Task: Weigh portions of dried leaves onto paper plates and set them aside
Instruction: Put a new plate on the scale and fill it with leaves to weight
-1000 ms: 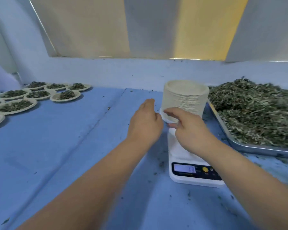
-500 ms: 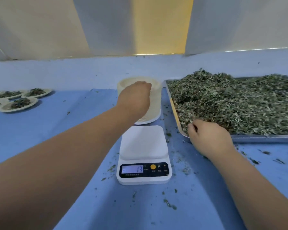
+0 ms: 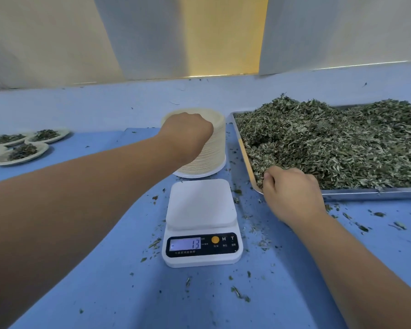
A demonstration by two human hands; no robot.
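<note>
Obs., head view. The scale (image 3: 201, 205) sits centre on the blue tabletop (image 3: 105, 281). Its platform is bare and its display (image 3: 185, 244) shows 13, possibly with a minus sign.

The stack of paper plates (image 3: 211, 160) stands just beyond the far edge of the scale, close to it but apparently not touching. The left hand (image 3: 188, 132) lies over the top of the stack, back of the hand toward the camera and fingers curled down out of sight. I cannot tell whether it has a plate pinched or only rests there.

The tray (image 3: 370, 193) is to the right of the scale, long side running left to right, and is heaped with dried leaves (image 3: 330, 143). The right hand (image 3: 292, 198) is at its near-left corner with fingers and thumb curled into the heap, grasping a clump.

The filled plates (image 3: 22, 153) are set aside at far left, well apart from the scale.

Judgement: this is the start of a new portion, since no plate is on the platform yet.

The relation that matters is that the platform lies between the two hands and nearer the person than the stack.
- The top plate has to come straight back toward the person from under the left hand, which is the nearer hand to it.
- Plates are round, so there is no axis to align, only centring on the platform.
- The leaves then come in from the right with the right hand.

Risk: lifting two nested plates at once.
</note>
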